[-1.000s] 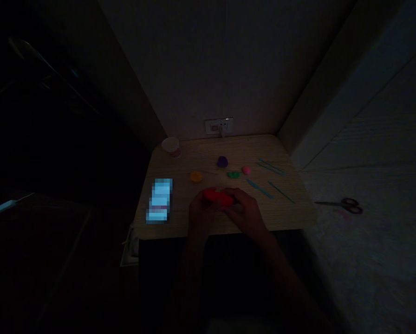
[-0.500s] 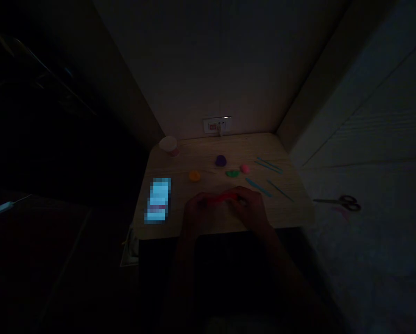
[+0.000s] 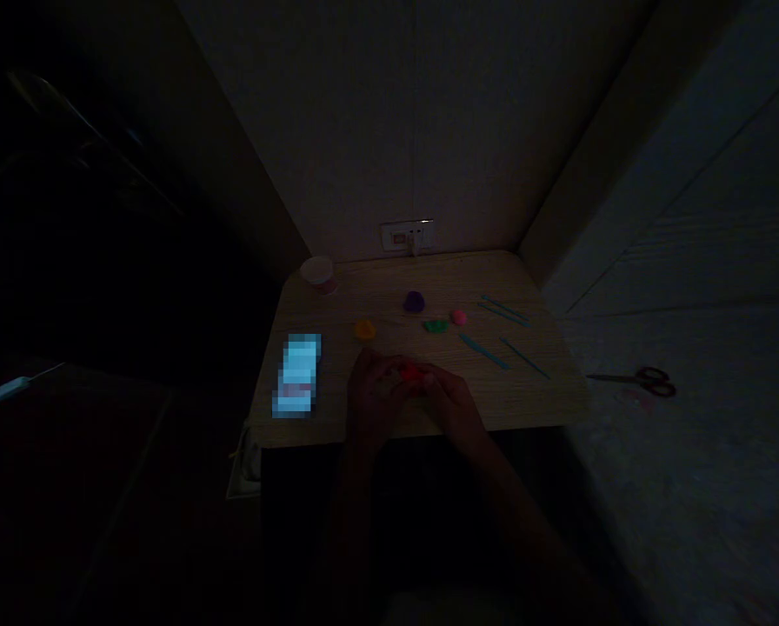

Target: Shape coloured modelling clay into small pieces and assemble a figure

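Observation:
The scene is very dark. A small wooden table (image 3: 533, 400) stands in a corner. Over its near edge my left hand (image 3: 371, 393) and my right hand (image 3: 449, 402) are pressed together around a lump of red clay (image 3: 410, 373), of which only a small patch shows between the fingers. Both hands are closed on it. Beyond them lie an orange clay lump (image 3: 364, 329), a purple one (image 3: 414, 302), a green one (image 3: 436, 326) and a pink one (image 3: 458, 317).
A lit phone (image 3: 296, 374) lies at the table's left. A small pale tub (image 3: 318, 272) stands at the back left corner. Several thin teal tools (image 3: 485, 352) lie at the right. Scissors (image 3: 647, 380) rest on the floor to the right. A wall socket (image 3: 407, 235) sits behind.
The red clay was a wide, stretched piece between my hands; now my hands have closed together and it shows only as a small patch.

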`<state>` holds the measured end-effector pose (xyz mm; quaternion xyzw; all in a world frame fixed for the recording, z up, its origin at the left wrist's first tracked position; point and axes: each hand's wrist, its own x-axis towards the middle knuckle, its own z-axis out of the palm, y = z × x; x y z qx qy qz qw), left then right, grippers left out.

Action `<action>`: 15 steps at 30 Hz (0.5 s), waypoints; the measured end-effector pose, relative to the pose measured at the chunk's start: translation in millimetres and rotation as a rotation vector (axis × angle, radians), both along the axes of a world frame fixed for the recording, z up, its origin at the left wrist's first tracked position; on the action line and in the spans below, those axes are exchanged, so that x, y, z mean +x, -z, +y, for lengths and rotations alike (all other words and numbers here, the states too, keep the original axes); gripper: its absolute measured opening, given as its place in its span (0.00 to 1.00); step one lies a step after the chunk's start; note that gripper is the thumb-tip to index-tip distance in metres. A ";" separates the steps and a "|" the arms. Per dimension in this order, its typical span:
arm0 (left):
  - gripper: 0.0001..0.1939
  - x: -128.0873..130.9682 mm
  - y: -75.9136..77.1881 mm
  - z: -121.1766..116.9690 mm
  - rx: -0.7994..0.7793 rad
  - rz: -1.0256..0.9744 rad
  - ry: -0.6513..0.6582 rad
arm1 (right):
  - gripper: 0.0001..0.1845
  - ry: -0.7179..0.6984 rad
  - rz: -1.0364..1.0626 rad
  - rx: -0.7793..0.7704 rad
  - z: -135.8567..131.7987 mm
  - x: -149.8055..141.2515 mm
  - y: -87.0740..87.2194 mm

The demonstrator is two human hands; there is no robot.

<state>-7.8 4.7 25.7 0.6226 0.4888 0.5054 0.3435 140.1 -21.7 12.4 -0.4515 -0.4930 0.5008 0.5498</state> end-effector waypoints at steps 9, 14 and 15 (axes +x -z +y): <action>0.12 0.9 -1.4 -2.0 0.031 -0.090 0.152 | 0.21 -0.208 0.203 -0.102 0.7 2.4 -4.6; 0.16 22.8 0.4 -12.3 0.257 0.157 0.191 | 0.29 -0.078 0.569 -0.145 4.8 -15.3 -4.5; 0.18 29.3 1.4 -15.8 0.280 0.161 0.231 | 0.30 -0.040 0.602 -0.150 6.5 -17.3 -5.9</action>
